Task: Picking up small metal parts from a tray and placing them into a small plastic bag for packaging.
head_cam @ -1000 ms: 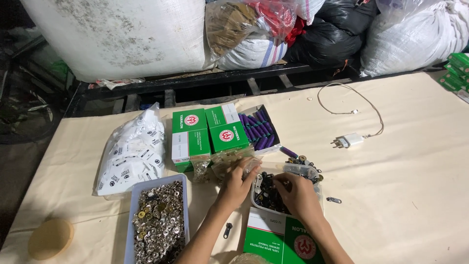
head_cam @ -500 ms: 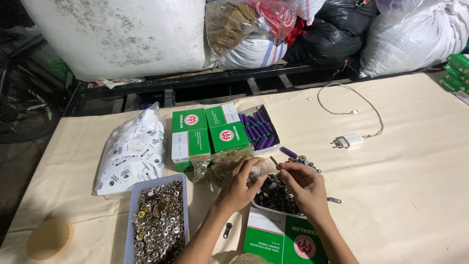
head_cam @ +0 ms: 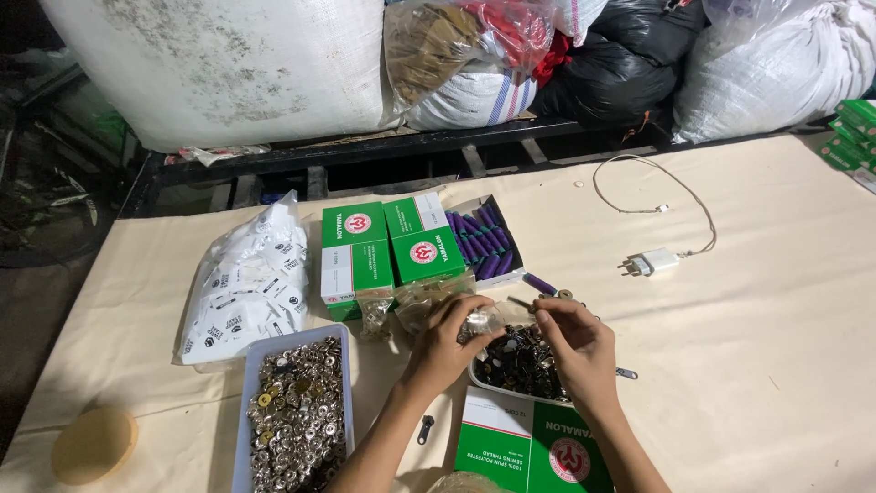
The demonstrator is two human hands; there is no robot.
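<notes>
My left hand [head_cam: 447,342] pinches a small clear plastic bag [head_cam: 481,322] of metal pieces above a white tray of dark metal parts [head_cam: 516,362]. My right hand [head_cam: 573,340] hovers over the same tray, fingertips curled and pinched towards the bag; whether it grips a small part I cannot tell. Both hands meet just in front of an open box of purple thread spools [head_cam: 485,241].
Two green boxes [head_cam: 391,246] stand by the spool box, another green and white box [head_cam: 538,447] lies near me. A blue tray of silver buttons [head_cam: 297,413], a bag of white labels [head_cam: 242,288], a white charger with cable [head_cam: 652,262] and a round wooden disc [head_cam: 93,444] lie around.
Both hands have risen from the dark-parts tray and come together, the left one lifting the small clear bag. The right hand moved up from the tray's contents.
</notes>
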